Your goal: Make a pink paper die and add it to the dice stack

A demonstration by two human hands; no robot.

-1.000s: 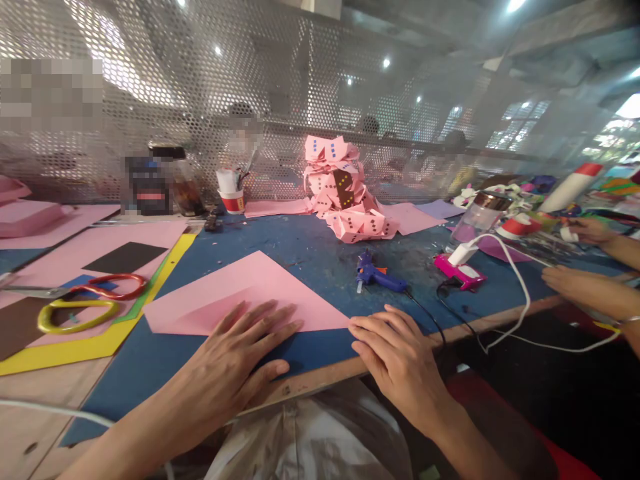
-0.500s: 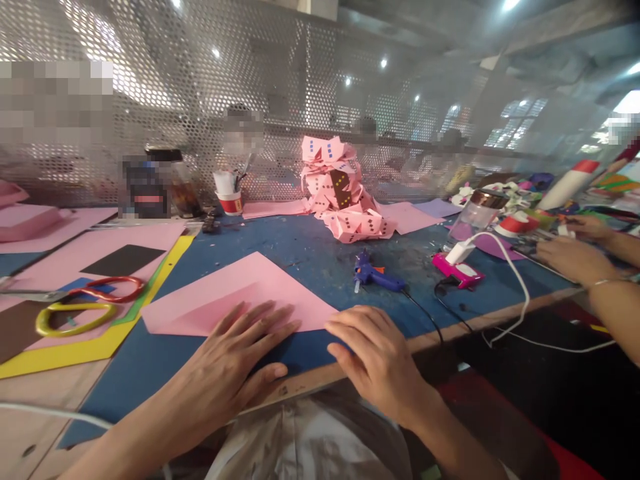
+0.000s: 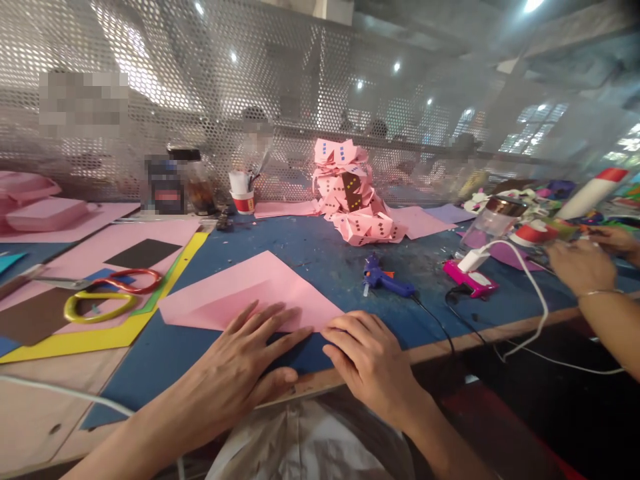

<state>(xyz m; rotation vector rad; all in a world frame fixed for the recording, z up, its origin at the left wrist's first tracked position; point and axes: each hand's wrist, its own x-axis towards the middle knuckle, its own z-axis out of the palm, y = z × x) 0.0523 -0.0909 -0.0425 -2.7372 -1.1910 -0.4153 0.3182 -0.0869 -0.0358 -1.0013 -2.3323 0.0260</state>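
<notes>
A folded sheet of pink paper (image 3: 260, 283) lies on the blue table mat in front of me, one point facing away from me. My left hand (image 3: 257, 347) is laid flat over its near folded edge, fingers stretched and a little apart. At the sheet's right corner rests my right hand (image 3: 373, 353), fingertips on the paper, thumb held apart from the lightly bent fingers. The part of the fold under both hands is hidden. Beyond the sheet, to the right, lies a blue glue gun (image 3: 390, 281) on its side.
Scissors (image 3: 103, 303) with red and yellow handles lie on coloured sheets at left. A pink paper model (image 3: 350, 193) stands at the back. On the right are a pink power socket (image 3: 470, 277) with a white cable, a jar (image 3: 493, 223) and a co-worker's hands (image 3: 583, 267).
The view has turned slightly left, so most things sit further right. My right hand has slid a little left along the paper's near edge; my left hand remains flat on it.
</notes>
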